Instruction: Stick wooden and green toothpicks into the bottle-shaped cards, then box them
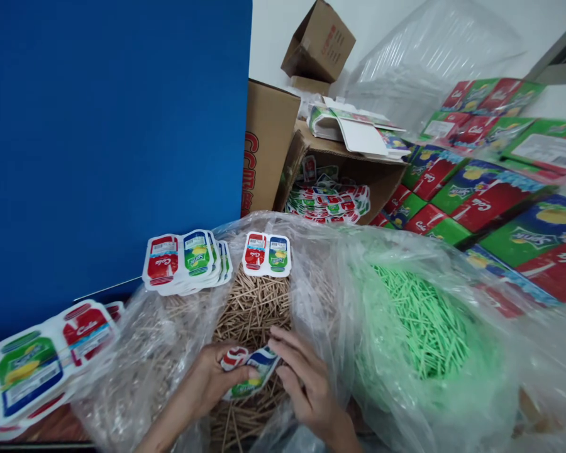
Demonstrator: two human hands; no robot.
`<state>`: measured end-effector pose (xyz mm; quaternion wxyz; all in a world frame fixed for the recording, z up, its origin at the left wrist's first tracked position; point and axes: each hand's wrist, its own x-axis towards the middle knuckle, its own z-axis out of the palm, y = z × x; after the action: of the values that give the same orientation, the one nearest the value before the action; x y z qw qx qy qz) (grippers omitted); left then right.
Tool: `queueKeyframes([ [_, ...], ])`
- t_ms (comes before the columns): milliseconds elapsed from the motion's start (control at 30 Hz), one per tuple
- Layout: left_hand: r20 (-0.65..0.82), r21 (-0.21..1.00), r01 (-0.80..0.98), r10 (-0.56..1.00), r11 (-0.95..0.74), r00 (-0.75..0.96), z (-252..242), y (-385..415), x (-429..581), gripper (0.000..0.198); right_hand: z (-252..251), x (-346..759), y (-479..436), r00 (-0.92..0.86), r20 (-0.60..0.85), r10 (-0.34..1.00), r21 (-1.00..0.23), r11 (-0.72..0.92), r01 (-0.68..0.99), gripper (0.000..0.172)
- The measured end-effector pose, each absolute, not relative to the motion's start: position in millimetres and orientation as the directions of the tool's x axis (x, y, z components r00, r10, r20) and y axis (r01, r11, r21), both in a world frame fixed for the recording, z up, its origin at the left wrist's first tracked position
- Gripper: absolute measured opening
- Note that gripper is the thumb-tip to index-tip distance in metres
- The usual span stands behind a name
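Bags [396, 258], cartons [266, 141], perhaps on a table.

— bright in here, flat white light all round, hardly a shadow.
— the plastic bag [405, 264] glares, though. the label [251, 372] is sharp, but the boxes [523, 189] at the right edge smear and stretch.

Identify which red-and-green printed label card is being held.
The bent red-and-green printed label card gripped by the left hand and touched by the right hand, over brown wooden sticks; the others lie flat.
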<state>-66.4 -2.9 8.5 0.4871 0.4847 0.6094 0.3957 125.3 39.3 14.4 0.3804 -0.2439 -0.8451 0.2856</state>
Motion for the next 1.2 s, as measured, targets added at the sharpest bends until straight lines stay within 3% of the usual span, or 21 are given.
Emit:
queueKeyframes([
  [200, -0.126, 0.936, 0.329, 0.992, 0.124, -0.016, 2, -4, -71, 0.016, 19, 113, 44, -0.538, 0.367, 0.759, -0.859, 0.498, 0.117, 0.017],
  [333, -0.104, 0.957, 0.268, 0.994, 0.11, -0.035, 1, -7, -70, 0.015, 10, 106, 43, -0.581, 0.282, 0.764, -0.883, 0.443, 0.155, 0.01],
  [400, -0.142, 0.976, 0.157, 0.987, 0.153, -0.079, 3, -8, -70, 0.016, 1, 104, 41, -0.558, 0.301, 0.773, -0.89, 0.438, 0.126, 0.014],
  [467, -0.202, 0.979, -0.012, 0.972, 0.202, -0.119, 9, -9, -71, 0.018, -9, 98, 38, -0.465, 0.312, 0.829, -0.924, 0.378, 0.054, 0.028],
  [533, -0.225, 0.969, -0.137, 0.961, 0.204, -0.161, 18, -10, -75, 0.021, -17, 89, 36, -0.419, 0.231, 0.878, -0.966, 0.258, 0.008, 0.038],
  [667, -0.154, 0.975, -0.2, 0.95, 0.101, -0.27, 40, -14, -91, 0.032, -9, 62, 40, -0.552, 0.049, 0.833, -0.997, 0.071, 0.019, 0.028],
  [800, -0.18, 0.944, -0.322, 0.928, 0.07, -0.326, 63, -18, -117, 0.041, 20, 36, 59, -0.531, 0.03, 0.847, -0.999, 0.02, -0.025, 0.032],
  [933, -0.159, 0.983, -0.163, 0.838, 0.085, -0.522, 87, -9, -154, 0.037, 52, 1, 87, -0.612, 0.052, 0.789, -0.997, 0.08, 0.018, 0.029],
  [1000, -0.062, 0.996, 0.017, 0.78, 0.093, -0.623, 98, 4, -176, 0.039, 65, -23, 104, -0.593, 0.073, 0.802, -0.965, 0.206, 0.16, 0.026],
  [1200, 0.057, 0.97, 0.214, 0.749, 0.115, -0.66, 98, 56, -228, 0.044, 84, -90, 152, -0.531, 0.083, 0.844, -0.903, 0.289, 0.319, 0.016],
])
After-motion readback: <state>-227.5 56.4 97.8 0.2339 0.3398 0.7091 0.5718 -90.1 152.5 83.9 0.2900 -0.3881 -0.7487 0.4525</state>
